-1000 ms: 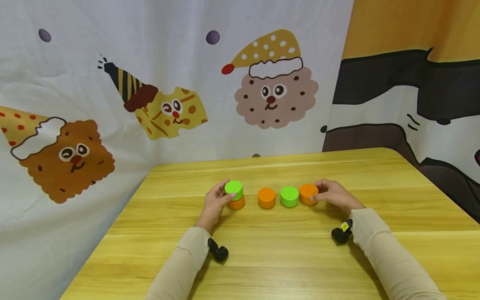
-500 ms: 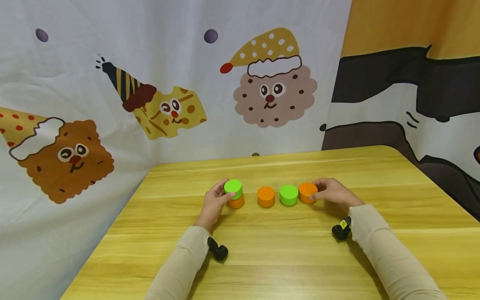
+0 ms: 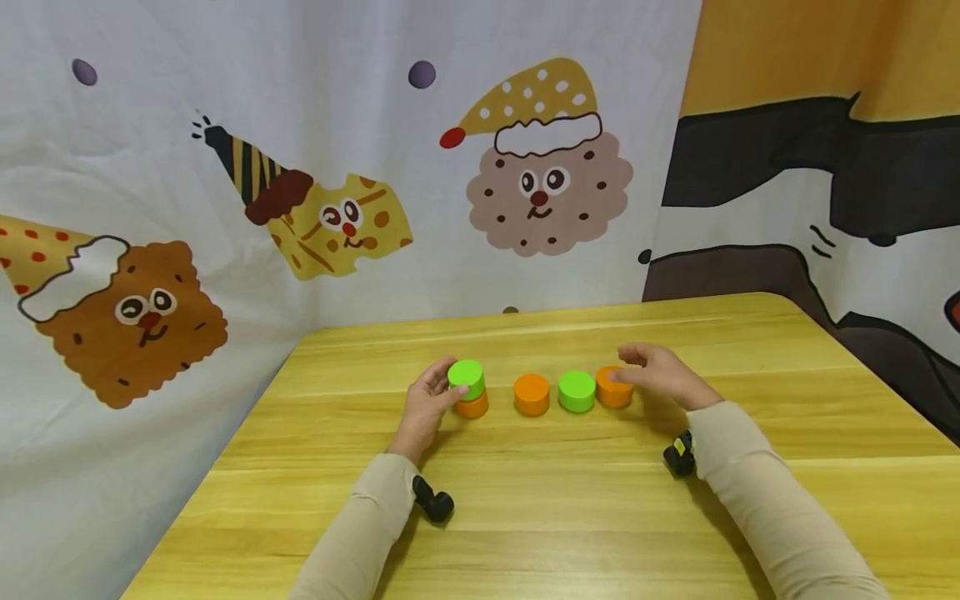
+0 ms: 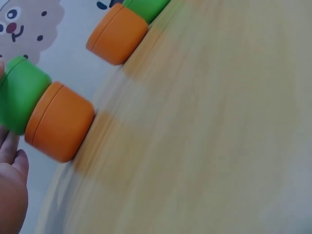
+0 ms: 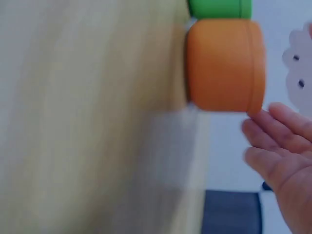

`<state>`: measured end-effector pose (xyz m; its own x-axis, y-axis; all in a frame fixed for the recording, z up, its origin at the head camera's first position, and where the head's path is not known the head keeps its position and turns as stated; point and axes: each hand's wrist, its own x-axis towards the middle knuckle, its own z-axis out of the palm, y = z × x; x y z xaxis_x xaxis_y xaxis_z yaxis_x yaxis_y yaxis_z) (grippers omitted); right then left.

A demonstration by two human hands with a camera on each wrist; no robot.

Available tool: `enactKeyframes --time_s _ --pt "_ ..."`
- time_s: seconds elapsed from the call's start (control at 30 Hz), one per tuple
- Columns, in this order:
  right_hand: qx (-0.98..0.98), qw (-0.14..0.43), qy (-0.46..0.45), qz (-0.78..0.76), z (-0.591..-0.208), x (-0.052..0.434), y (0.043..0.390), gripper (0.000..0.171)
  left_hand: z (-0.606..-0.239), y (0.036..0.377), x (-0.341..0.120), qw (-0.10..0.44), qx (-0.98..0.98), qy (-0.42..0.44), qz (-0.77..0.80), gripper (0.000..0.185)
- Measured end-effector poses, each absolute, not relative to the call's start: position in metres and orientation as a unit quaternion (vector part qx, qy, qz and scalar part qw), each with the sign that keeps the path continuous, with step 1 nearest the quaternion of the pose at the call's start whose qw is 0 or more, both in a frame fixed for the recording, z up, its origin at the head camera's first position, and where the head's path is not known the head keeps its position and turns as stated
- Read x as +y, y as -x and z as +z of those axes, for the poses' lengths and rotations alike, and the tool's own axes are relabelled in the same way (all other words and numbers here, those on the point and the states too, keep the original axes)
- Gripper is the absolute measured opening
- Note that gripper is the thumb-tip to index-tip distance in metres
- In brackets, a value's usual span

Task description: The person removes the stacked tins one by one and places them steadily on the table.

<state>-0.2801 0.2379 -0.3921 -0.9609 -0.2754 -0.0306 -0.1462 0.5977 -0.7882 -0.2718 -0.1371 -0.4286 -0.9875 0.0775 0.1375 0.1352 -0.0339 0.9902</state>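
Toward the counter's (image 3: 562, 492) far edge, the left grip (image 3: 426, 410) pinches a green cylinder (image 3: 467, 380) atop the lower orange cylinder (image 3: 472, 407). The right grip (image 3: 662, 375) is released, fingers loosely parted, at the rightmost orange cylinder (image 3: 614, 390); contact is unclear. Only the wrist views show seam lines near the orange cylinders' tops.

A passable gap parts the stack (image 3: 473, 396) from 3 close-set, obstructing cylinders (image 3: 577, 393).

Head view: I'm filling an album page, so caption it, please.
Left hand grips a green block atop an orange block; the right hand is beside the rightmost block.
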Motion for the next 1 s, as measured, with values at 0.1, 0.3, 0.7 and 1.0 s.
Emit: enactKeyframes --time_s 0.1,0.3,0.7,1.0 --pt "0.895 0.043 0.125 -0.426 -0.381 0.227 0.279 0.072 -0.428 0.270 -0.142 0.025 -0.695 0.083 -0.713 0.061" --pt "0.883 0.008 0.170 -0.439 -0.363 0.197 0.280 0.062 -0.430 0.271 -0.150 0.003 -0.704 0.072 -0.707 0.062" --pt "0.848 0.023 0.275 -0.451 -0.360 0.126 0.285 0.057 -0.439 0.267 -0.156 -0.060 -0.733 0.047 -0.675 0.064" --pt "0.853 0.033 0.289 -0.435 -0.365 0.087 0.288 0.055 -0.442 0.268 -0.151 -0.048 -0.758 0.051 -0.649 0.061"
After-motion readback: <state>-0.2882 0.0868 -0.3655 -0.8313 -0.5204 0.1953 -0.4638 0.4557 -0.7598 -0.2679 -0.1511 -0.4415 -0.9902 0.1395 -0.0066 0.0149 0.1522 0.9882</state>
